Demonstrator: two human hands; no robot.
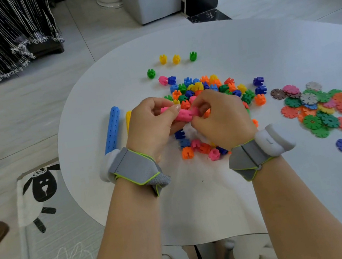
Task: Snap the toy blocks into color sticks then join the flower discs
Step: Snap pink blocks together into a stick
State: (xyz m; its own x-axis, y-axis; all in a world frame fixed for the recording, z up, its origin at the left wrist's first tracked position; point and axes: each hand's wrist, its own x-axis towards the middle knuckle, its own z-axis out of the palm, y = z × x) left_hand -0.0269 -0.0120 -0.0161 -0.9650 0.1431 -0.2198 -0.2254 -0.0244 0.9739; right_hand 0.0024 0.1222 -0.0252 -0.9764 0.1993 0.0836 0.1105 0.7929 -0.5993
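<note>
Both hands meet over the white table (264,181): the left hand (151,123) and right hand (220,116) each pinch one end of a short pink block stick (184,114), just near of the loose block pile (208,88). Left lie a blue stick (112,130) and a yellow stick (128,118); flower discs (329,109) are heaped right.
</note>
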